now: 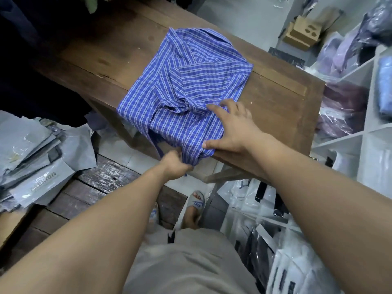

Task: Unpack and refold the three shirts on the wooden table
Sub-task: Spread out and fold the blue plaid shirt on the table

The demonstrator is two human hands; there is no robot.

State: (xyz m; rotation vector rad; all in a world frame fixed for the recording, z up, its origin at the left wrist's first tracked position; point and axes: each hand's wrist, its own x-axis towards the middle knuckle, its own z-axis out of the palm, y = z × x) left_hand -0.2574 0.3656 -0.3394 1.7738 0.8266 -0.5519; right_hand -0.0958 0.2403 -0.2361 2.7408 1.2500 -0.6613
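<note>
One blue plaid shirt [184, 81] rumpled, left hand [174, 164] grip clamped on hem, right hand [231, 128] spread flat

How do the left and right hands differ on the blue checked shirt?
1. The left hand is curled, gripping a bunch of the shirt hem; the right hand lies with fingers spread, pressing on the fabric.
2. The left hand sits off the near edge of the wooden table, over the floor; the right hand rests on the part of the shirt lying on the tabletop.
Shared: both touch the shirt's near end.
</note>
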